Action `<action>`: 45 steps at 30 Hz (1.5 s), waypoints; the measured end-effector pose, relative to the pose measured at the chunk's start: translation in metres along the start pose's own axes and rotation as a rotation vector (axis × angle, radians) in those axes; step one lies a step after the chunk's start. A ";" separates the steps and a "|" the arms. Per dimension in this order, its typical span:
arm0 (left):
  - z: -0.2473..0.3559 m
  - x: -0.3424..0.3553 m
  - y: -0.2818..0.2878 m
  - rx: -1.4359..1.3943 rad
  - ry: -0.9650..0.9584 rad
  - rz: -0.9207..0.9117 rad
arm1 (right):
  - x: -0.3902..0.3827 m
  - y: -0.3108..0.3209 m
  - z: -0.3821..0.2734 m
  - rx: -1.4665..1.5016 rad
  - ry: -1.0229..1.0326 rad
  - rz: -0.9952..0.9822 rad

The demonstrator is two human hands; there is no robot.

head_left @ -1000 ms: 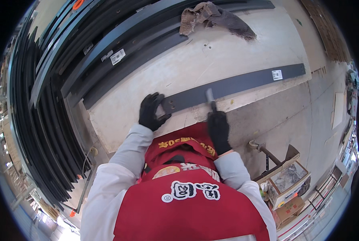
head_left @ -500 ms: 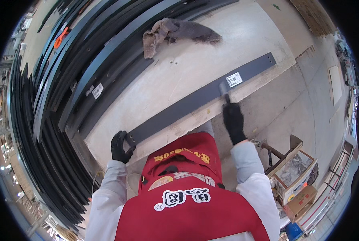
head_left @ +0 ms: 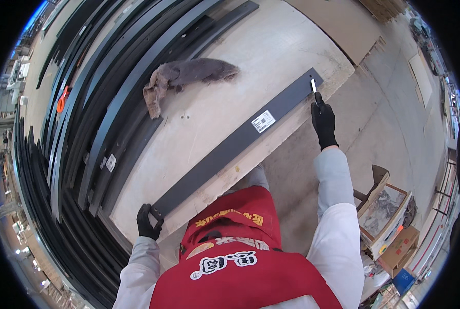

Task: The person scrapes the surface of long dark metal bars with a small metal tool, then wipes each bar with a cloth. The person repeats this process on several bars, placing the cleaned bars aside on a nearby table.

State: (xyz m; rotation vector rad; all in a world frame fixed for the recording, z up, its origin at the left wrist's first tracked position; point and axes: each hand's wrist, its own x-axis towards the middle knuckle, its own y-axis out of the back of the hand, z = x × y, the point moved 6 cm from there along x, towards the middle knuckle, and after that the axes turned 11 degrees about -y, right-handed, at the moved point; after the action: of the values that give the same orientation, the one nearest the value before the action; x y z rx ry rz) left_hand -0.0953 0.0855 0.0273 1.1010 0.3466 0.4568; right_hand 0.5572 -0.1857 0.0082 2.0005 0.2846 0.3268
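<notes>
A long dark grey flat bar [head_left: 214, 165] with a white label [head_left: 263, 121] lies slantwise along the near edge of a pale worktop [head_left: 230, 98]. At its lower left end my left hand [head_left: 149, 222], in a black glove, grips the bar with thumb and fingers bent about the end. My right hand [head_left: 323, 122], gloved in black too, is closed around the dark handle of a bladed hand tool [head_left: 314, 86]. Its narrow bright blade is over the bar's far right end, close to a small hole. Whether the blade touches the bar, I cannot tell.
A crumpled brown cloth [head_left: 188, 74] lies on the worktop beyond the bar. Stacks of dark bars [head_left: 106, 123] fill the left side, with an orange-handled object [head_left: 62, 99] among them. On the floor at right stand an open box [head_left: 384, 211] and a brown carton [head_left: 401, 250].
My right hand has moved with the tool from beside the label to the bar's far right end. The view has shifted, so bar and cloth appear further left. My left hand stays at the near end.
</notes>
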 end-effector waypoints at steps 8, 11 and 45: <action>-0.011 -0.003 -0.009 -0.057 0.131 -0.153 | 0.042 0.015 0.073 0.335 -0.265 0.053; 0.029 0.015 0.004 0.198 -0.045 -0.003 | 0.012 0.007 0.074 1.303 -0.611 -0.164; 0.098 0.080 -0.043 0.248 0.003 0.010 | 0.126 -0.023 -0.060 0.616 -0.141 -1.027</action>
State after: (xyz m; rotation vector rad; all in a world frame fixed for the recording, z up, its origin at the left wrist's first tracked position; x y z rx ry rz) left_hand 0.0281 0.0354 0.0252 1.3440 0.4080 0.4318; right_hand 0.6526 -0.0828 0.0263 2.1387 1.3697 -0.6194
